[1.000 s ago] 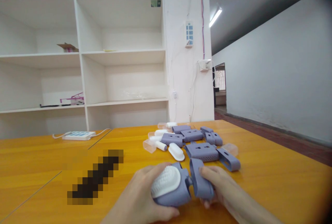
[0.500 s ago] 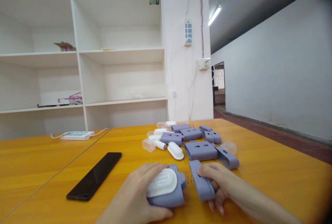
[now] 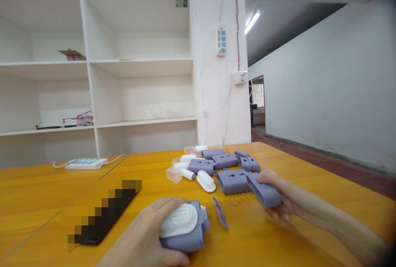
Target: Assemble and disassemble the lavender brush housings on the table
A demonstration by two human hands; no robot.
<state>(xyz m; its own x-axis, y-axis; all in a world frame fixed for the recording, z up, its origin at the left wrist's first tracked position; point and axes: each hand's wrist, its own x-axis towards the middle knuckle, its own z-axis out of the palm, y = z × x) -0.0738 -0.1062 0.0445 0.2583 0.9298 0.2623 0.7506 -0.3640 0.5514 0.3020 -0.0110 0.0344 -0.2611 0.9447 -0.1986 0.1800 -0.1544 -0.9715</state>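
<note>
Head view: a purple brush body point(image 3: 185, 234) with white bristle pad was cupped by the curled left hand point(image 3: 145, 238), long axis running left-right, neck end toward the loose purple clip point(image 3: 220, 212). Beyond it, a purple sleeve point(image 3: 262, 194) was gripped by the closed right hand point(image 3: 280, 201), angled away-left toward the parts pile point(image 3: 216, 164).

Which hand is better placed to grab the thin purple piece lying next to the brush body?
Left, probably. The left hand holds the brush body right beside the thin piece; the right hand grips a purple sleeve farther off.
</note>
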